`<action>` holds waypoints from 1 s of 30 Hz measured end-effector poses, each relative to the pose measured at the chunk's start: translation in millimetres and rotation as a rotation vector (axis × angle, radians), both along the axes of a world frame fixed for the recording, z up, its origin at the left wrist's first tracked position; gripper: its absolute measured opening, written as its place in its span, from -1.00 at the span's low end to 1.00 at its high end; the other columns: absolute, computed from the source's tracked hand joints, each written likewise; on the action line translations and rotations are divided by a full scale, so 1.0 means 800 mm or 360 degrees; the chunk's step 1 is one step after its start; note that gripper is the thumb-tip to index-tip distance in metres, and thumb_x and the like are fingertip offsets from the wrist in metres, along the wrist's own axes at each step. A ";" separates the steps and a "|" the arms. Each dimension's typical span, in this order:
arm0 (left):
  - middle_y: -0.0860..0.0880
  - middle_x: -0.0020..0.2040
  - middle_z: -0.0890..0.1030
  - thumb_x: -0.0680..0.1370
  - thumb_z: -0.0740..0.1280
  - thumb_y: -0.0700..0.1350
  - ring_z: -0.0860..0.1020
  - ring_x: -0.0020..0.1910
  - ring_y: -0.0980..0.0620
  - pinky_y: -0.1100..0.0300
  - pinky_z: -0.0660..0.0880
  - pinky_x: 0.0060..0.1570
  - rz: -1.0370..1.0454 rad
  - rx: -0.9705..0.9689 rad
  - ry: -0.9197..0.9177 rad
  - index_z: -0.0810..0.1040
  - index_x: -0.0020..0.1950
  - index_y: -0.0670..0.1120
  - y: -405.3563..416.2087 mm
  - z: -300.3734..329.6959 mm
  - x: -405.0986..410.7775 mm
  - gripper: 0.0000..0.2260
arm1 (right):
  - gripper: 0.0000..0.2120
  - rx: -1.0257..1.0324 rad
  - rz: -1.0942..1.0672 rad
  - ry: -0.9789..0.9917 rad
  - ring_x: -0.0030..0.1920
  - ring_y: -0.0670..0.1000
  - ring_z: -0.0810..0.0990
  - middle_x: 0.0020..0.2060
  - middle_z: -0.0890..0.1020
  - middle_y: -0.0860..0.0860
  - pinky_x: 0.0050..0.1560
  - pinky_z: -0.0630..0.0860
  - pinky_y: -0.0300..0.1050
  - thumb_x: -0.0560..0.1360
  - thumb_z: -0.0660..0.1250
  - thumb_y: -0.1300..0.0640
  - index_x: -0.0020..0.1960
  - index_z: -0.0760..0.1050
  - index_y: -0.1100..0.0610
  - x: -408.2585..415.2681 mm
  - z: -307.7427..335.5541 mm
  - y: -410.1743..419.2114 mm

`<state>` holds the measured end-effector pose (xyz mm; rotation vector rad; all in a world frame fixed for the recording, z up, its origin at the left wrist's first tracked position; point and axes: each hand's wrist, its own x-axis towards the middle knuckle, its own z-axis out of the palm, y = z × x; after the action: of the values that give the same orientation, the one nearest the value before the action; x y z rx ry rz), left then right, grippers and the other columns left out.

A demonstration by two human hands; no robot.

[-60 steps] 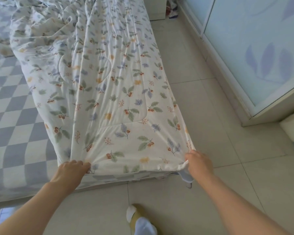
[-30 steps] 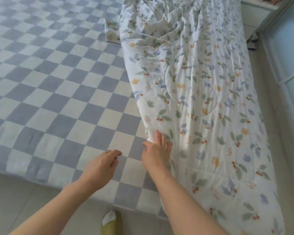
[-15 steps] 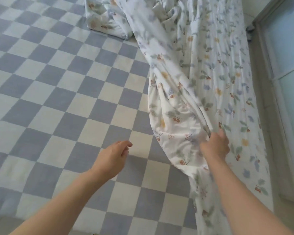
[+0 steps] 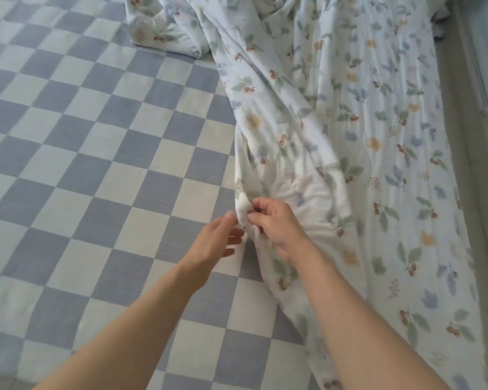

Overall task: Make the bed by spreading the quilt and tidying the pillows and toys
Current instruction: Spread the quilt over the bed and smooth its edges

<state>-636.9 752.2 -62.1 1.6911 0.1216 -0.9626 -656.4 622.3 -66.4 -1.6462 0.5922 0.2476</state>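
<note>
Over on the right half of the bed [image 4: 76,153], the quilt [image 4: 358,142] (white, with leaves and little berries) runs in a long rumpled strip from about 12 o'clock down to 5 o'clock, leaving the blue and cream checkered sheet bare on the left. Right hand [image 4: 276,223] has its fingers curled into a bunched fold at the quilt's left edge, near the middle of the view. Left hand [image 4: 217,243] sits just at 9 o'clock of it, fingers straight and apart, tips right at the fabric. Up at 11 o'clock lies a matching floral pillow [image 4: 158,26].
</note>
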 end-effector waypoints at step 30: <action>0.08 -0.27 0.62 0.51 0.23 -0.36 0.58 -0.24 0.04 0.38 0.46 -0.26 0.0481 0.0045 -0.1040 0.67 -0.18 -0.03 0.058 0.054 0.020 -0.70 | -0.75 -0.0031 0.0450 0.0073 0.00 -0.02 0.61 0.02 0.60 0.00 -0.01 0.56 -0.19 0.50 0.32 0.14 0.17 0.44 0.05 -0.031 0.087 0.017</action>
<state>-620.5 798.3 -18.7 1.8663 -0.0448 -0.1611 -680.9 635.5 3.0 -1.7458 0.3954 0.4884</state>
